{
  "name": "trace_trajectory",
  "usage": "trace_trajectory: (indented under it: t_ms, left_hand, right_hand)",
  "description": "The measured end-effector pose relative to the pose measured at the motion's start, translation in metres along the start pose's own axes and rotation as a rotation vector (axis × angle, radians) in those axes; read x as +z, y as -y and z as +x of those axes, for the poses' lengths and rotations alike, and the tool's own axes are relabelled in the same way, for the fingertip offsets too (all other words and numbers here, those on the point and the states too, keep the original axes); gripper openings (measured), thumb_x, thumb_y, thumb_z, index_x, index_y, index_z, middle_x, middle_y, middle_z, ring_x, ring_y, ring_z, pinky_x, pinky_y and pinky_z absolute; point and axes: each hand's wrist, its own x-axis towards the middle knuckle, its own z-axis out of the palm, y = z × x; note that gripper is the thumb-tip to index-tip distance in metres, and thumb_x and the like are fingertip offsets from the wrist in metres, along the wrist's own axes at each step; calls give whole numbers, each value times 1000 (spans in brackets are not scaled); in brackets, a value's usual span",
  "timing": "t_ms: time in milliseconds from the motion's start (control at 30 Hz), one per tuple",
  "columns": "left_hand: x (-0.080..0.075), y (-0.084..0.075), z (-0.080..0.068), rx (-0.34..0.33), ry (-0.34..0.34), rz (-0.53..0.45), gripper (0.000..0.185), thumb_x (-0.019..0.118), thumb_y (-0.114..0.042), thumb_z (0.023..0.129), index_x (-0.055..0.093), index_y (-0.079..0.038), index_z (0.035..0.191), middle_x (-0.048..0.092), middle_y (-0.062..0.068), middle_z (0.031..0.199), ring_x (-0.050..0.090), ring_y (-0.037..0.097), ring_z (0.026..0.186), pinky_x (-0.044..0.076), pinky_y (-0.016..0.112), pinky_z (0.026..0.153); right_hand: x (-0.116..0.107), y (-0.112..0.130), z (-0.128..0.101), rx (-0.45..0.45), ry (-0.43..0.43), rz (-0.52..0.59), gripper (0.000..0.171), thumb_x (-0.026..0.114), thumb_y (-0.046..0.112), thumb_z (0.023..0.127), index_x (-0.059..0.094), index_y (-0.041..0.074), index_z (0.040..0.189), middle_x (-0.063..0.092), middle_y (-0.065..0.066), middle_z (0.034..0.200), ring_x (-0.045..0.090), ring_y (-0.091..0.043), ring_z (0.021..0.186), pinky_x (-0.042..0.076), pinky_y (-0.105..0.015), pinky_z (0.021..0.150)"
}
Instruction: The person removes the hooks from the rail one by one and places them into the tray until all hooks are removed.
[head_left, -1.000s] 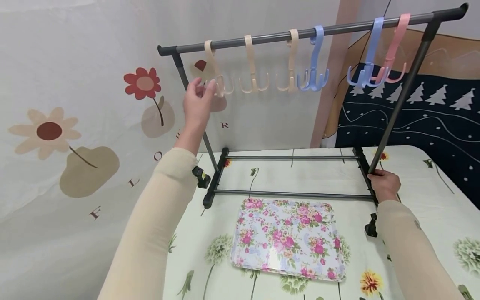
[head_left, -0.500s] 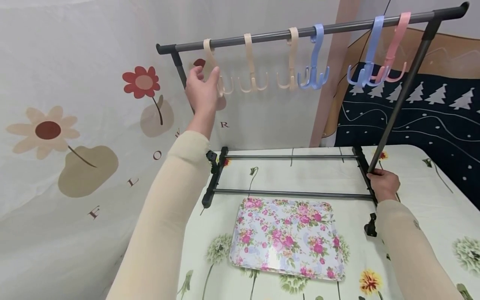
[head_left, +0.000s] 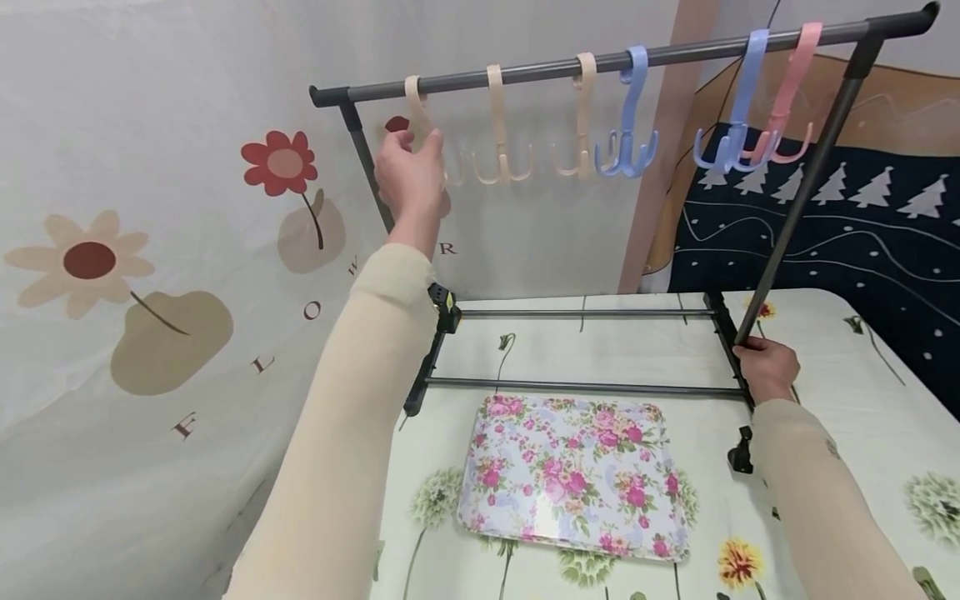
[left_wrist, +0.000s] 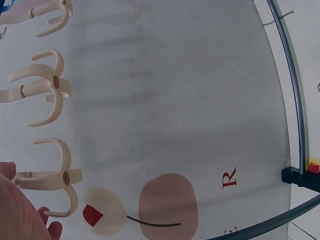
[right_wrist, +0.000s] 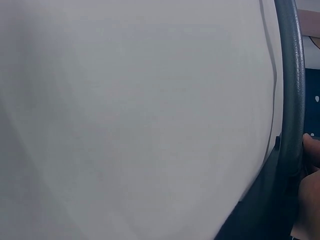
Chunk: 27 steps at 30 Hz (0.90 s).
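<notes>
A dark metal rack (head_left: 525, 77) stands on the table, with several plastic hooks on its top rail. My left hand (head_left: 412, 158) is raised to the leftmost beige hook (head_left: 415, 96). Thumb and fingers lie loosely about its stem, and no firm hold shows. In the left wrist view that hook (left_wrist: 52, 177) hangs just beyond my left hand (left_wrist: 15, 210), its prongs free. My right hand (head_left: 765, 367) grips the rack's right upright (head_left: 795, 208) near its foot. The right wrist view shows the upright (right_wrist: 292, 100) with my fingers (right_wrist: 310, 165) curled against it.
Two more beige hooks (head_left: 498, 125), two blue hooks (head_left: 630, 125) and a pink hook (head_left: 783, 117) hang further right. A floral tray (head_left: 573, 475) lies flat in front of the rack's base. A flower-printed cloth wall (head_left: 150, 250) stands at the left.
My left hand has risen a little and shifted right along the leftmost beige hook. The right hand has stayed on the upright.
</notes>
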Motion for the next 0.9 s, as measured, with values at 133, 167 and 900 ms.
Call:
trace_trajectory:
  t_ms: [133, 167, 900]
  left_hand:
    - [4, -1, -2, -10, 6, -1, 41, 68, -43, 94, 61, -25, 129, 58, -7, 130, 52, 10, 120, 34, 33, 107]
    - [4, -2, -2, -15, 7, -2, 40, 68, -43, 94, 61, -25, 129, 58, -7, 129, 52, 10, 119, 35, 33, 107]
    - [18, 1, 6, 35, -91, 144, 27, 64, -41, 96, 67, -26, 119, 68, -9, 113, 59, 9, 102, 40, 28, 93]
  right_hand:
    - [-2, -1, -1, -3, -4, -10, 38, 58, 13, 98, 60, -7, 129, 62, -26, 126, 58, -35, 106, 43, -31, 72]
    - [-2, 0, 0, 1, -5, -9, 38, 58, 13, 98, 60, -7, 129, 62, -25, 126, 58, -34, 104, 43, -30, 70]
    - [0, 1, 2, 36, 7, 11, 39, 57, 16, 99, 59, -5, 132, 60, -23, 131, 58, -31, 105, 39, -27, 69]
